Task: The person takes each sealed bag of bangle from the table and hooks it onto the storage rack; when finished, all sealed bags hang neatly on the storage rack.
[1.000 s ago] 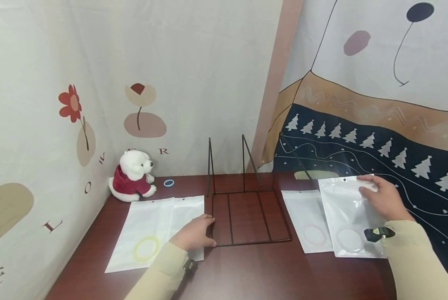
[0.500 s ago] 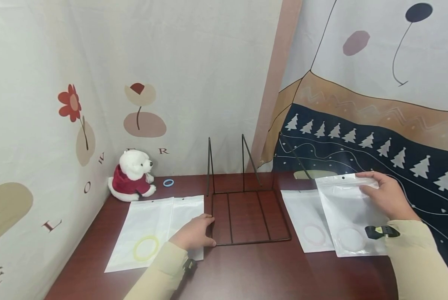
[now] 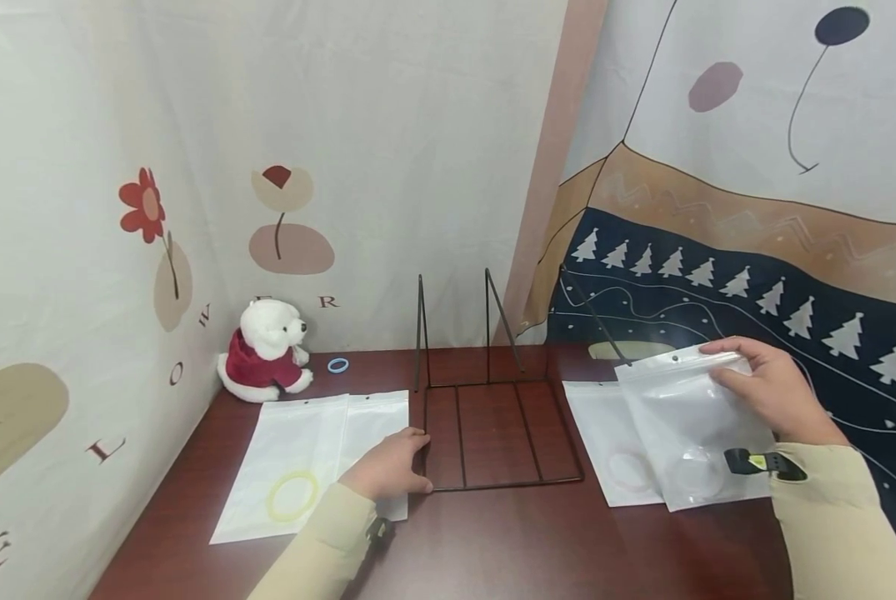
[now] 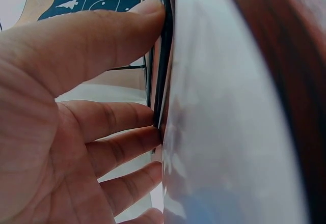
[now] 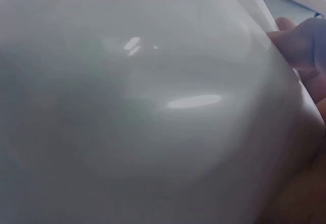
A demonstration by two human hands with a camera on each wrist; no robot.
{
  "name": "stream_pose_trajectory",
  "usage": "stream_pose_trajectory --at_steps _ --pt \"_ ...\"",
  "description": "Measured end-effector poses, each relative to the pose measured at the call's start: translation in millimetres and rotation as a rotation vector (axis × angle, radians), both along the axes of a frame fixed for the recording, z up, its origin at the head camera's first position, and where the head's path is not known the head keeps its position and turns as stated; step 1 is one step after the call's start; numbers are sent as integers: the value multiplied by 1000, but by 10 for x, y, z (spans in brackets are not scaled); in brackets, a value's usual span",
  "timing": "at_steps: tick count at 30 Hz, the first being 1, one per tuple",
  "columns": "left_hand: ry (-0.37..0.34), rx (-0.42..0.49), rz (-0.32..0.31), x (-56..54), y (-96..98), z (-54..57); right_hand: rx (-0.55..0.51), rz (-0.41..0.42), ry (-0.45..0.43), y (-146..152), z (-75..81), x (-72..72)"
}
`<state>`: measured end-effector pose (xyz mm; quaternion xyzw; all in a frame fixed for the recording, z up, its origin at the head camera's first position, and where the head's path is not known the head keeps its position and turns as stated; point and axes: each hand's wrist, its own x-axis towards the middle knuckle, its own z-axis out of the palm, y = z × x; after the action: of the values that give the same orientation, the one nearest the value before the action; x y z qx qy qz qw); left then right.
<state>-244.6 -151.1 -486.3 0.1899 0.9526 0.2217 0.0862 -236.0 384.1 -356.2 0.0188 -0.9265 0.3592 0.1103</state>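
My right hand (image 3: 785, 396) pinches the top right corner of a white zip bag (image 3: 665, 417), whose top edge is raised and tilted. A pale ring shape shows near its bottom. The bag fills most of the right wrist view. Partly beneath it lies another white zip bag (image 3: 601, 450) with a faint pinkish ring. At the near left corner of a dark wire rack (image 3: 508, 485), my left hand (image 3: 387, 468) rests with thumb and fingertips against the wire. Its fingers (image 4: 122, 147) look fairly straight in the left wrist view.
Left of the rack lie white zip bags (image 3: 297, 442), one with a yellow ring (image 3: 269, 497). A white plush bear (image 3: 267, 354) in a red coat sits at the back left, beside a small blue ring (image 3: 338, 366). The rack's upright wires (image 3: 421, 333) stand near the curtain.
The right hand has tilted the bag's top edge up and shifted it slightly left. My left hand and the rack have stayed in place.
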Motion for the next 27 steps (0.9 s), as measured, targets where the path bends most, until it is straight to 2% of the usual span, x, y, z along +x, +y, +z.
stream_pose_trajectory --at_steps 13,19,27 --pt "-1 1 -3 3 3 11 -29 70 69 -180 168 145" --pt "-2 6 -4 3 5 10 -90 146 115 -273 212 202" --pt "0 5 -3 8 7 17 -151 217 123 -450 255 278"
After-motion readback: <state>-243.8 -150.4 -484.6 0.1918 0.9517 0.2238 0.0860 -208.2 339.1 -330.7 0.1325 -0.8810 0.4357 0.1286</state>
